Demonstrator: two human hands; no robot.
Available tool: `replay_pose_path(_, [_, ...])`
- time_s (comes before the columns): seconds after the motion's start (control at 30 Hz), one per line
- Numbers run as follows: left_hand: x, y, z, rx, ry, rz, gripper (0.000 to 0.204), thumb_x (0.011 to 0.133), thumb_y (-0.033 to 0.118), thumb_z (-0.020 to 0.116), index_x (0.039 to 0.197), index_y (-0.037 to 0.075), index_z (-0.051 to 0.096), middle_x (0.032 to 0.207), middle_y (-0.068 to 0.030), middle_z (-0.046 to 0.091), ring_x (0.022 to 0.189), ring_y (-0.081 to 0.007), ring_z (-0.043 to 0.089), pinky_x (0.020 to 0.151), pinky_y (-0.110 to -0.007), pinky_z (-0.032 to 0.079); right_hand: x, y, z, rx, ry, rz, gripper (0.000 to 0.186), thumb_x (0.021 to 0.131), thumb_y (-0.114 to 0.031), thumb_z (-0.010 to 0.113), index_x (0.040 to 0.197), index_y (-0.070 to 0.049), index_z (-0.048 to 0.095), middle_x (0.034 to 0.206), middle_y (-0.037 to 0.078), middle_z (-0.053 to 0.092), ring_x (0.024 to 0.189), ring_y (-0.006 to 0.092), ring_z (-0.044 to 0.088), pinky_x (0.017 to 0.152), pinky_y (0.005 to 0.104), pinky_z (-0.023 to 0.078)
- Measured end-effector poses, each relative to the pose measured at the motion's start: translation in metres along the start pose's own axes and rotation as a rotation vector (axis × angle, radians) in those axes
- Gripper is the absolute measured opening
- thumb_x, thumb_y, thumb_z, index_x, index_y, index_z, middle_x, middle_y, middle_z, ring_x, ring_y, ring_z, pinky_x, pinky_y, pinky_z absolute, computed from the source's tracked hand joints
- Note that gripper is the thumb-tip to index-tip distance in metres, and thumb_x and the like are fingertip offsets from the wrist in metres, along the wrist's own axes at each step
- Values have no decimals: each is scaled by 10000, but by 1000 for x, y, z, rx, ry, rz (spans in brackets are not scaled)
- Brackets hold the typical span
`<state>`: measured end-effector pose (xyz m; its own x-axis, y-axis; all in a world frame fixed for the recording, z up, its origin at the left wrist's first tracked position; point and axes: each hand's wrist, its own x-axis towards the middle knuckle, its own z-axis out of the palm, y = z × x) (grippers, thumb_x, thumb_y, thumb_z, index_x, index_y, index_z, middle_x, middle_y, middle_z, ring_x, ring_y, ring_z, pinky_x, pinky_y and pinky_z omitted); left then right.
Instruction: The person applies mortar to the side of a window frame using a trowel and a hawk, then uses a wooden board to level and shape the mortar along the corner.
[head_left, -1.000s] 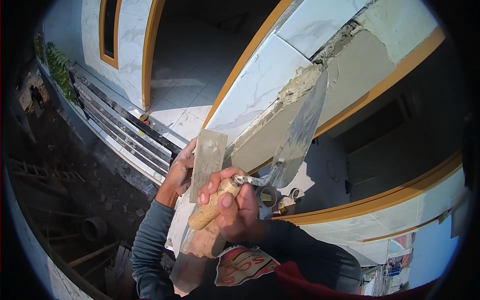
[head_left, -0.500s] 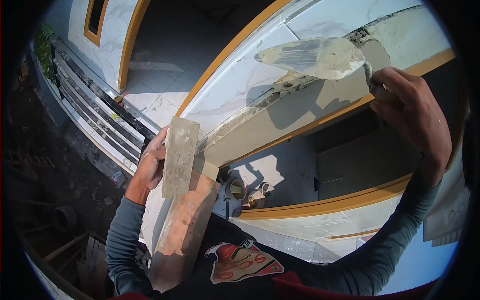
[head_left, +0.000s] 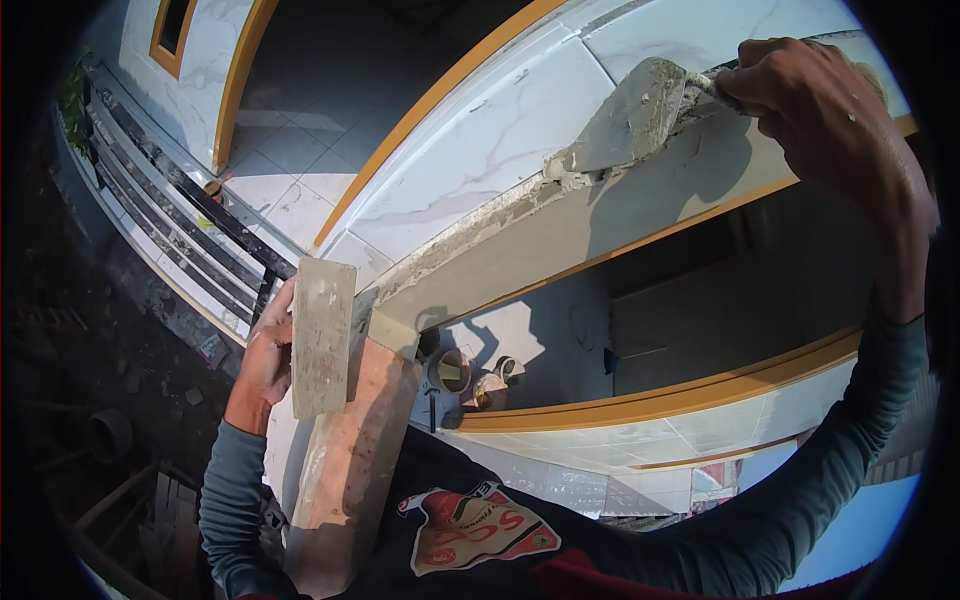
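My right hand (head_left: 835, 125) is closed around the handle of a mortar-smeared trowel (head_left: 632, 115). The blade lies tilted along the rough mortar edge (head_left: 455, 247) between white marbled tiles (head_left: 470, 160) and a smooth grey plastered face (head_left: 470, 275). A little wet mortar is bunched by the blade's lower end. At lower left, my left hand (head_left: 262, 362) grips a rectangular, cement-stained hand float (head_left: 323, 340) from behind, its flat face toward me. The float's grip is hidden by the plate, and so are some of my fingers.
Below the float runs a reddish wooden plank (head_left: 355, 455). An orange-framed opening (head_left: 650, 398) lies beneath the plastered face, with a bucket (head_left: 450, 370) on the floor beyond. Dark slatted rails (head_left: 190, 220) stand at left, above rubble-strewn ground (head_left: 150, 330).
My right hand has moved up and away, turning the trowel from raised above the ledge to against its mortar edge. My left hand still holds the float; the whole view has shifted slightly.
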<state>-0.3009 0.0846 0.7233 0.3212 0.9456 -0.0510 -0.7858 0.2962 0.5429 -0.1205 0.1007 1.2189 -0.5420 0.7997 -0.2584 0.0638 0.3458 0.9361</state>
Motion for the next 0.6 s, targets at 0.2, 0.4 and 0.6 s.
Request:
replay_pose_path(0.2, [2,4,6,-15,33,29,867,699,-17,456,1553,24,310,1446,-135,520,1219,-236,604,1008,-345,523,-16,24,-15,-78,-31,132,286,766,96,725,1016,-38,757,896,120,700,837,281,696,756,411,560])
replay_pose_path(0.4, [5,4,6,15,-7,45,856,716,-13,452,1558,28,303,1454,-138,515,1215,-241,611,1000,-355,533,-14,45,-41,-239,-60,114,283,794,40,698,1042,-83,759,927,89,719,842,249,704,764,398,552])
replay_pose_path(0.6, [8,4,1,-33,-29,49,845,728,-12,465,1556,31,307,1454,-142,518,1220,-244,612,1002,-358,532,-7,55,-55,-347,-60,92,284,823,-16,671,1068,-128,760,958,58,738,847,217,712,771,384,545])
